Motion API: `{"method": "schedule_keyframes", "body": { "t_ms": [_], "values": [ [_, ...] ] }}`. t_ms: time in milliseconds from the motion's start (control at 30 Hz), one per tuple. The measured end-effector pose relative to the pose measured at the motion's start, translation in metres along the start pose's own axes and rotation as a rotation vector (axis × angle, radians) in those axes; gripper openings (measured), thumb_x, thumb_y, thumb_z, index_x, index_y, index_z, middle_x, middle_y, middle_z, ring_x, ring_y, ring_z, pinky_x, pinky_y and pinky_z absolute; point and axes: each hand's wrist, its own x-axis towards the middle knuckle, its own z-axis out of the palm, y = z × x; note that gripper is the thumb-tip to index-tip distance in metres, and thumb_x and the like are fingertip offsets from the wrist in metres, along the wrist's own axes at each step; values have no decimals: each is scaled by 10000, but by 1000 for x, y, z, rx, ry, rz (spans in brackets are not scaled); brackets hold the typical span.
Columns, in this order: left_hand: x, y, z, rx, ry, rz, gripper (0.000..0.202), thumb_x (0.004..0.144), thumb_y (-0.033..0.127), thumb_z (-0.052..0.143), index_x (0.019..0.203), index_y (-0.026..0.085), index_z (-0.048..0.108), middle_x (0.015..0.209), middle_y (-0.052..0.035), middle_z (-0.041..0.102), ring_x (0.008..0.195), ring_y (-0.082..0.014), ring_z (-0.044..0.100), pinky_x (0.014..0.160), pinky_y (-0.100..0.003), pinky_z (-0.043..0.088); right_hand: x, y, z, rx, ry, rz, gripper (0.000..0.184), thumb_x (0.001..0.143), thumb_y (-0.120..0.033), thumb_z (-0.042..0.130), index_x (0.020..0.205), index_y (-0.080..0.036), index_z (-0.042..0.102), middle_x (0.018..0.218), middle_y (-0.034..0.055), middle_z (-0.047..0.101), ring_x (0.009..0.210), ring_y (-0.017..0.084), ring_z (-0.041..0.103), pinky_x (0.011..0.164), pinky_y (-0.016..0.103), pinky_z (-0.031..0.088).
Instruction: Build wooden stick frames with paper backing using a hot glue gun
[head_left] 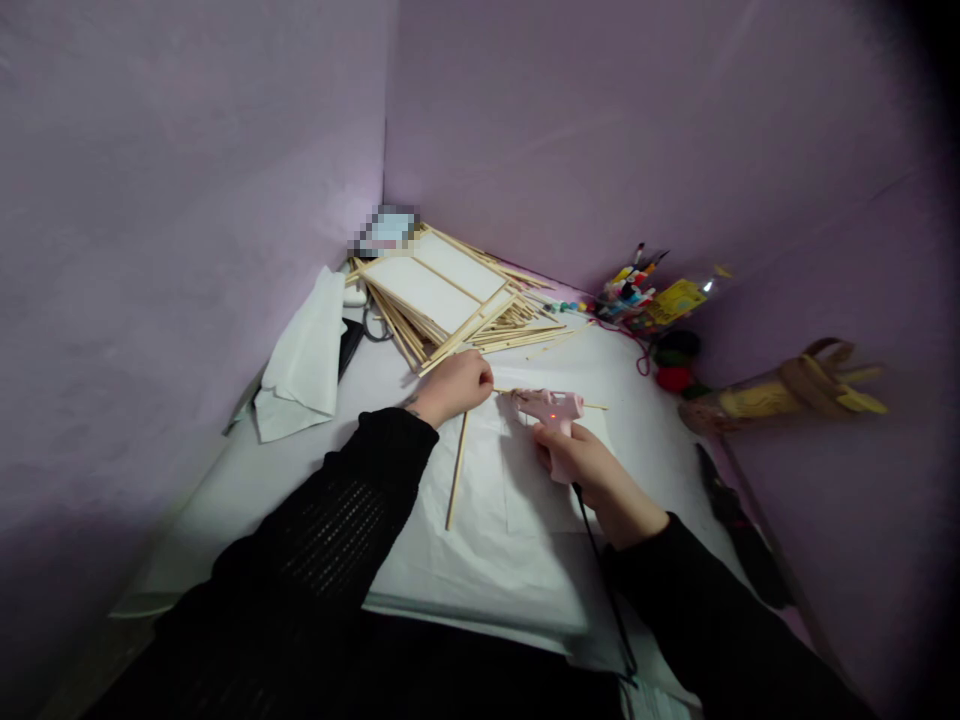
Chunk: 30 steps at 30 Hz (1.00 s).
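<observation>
In the head view my right hand (574,455) is wrapped round the handle of a pink glue gun (555,407), whose small orange light glows. Its nozzle points left, and a black cord (600,560) runs down from the grip. My left hand (459,383) is closed in a pinch on the left end of a thin wooden stick (596,407) that lies crosswise, partly hidden behind the glue gun. Below the left hand a second wooden stick (457,475) slants toward the table's front edge; its upper end meets the hand's shadowed underside, so I cannot tell whether they touch.
Behind my hands lies a pile of wooden sticks (405,325) with a stick-framed white panel (442,285) on top. White cloth or paper (304,360) stands at left. Pens (630,290), yarn balls (675,375) and a clear container (757,400) line the right side.
</observation>
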Motion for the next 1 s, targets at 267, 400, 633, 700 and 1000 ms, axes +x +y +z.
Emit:
{"method": "schedule_keyframes", "body": {
  "t_ms": [267,400,633,700,1000],
  "values": [
    [0,1,0,4,0,-2,163,735,178,535,729,180,697,844,-44,650,789,-173,604,722,-277,470,-3,1,0,-17,-12,1,356,673,-497,625,558,-189,488,451,-27,476,411,91,386,421,256,218],
    [1,0,0,10,-1,-7,158,735,183,538,728,180,696,848,-42,651,780,-169,601,707,-269,466,-5,1,0,-25,-13,-1,363,676,-494,617,535,-189,479,450,-32,464,410,86,376,421,254,218],
    [0,2,-2,12,-27,-13,160,746,184,538,751,177,698,860,-44,655,803,-170,601,735,-272,469,-9,3,-2,-24,-6,18,355,680,-485,616,534,-189,485,447,-22,476,414,95,388,424,258,229],
    [0,3,-3,13,-28,-21,159,745,187,541,749,174,699,863,-45,656,800,-169,602,728,-272,469,-11,4,-2,-31,0,14,361,677,-489,620,529,-191,481,439,-21,471,409,95,378,424,260,221],
    [1,4,-4,13,-28,-22,161,732,184,546,740,171,706,850,-50,666,806,-178,607,741,-272,475,-19,8,-2,-41,-9,23,350,677,-490,622,544,-191,498,461,-16,478,427,104,384,436,268,234]
  ]
}}
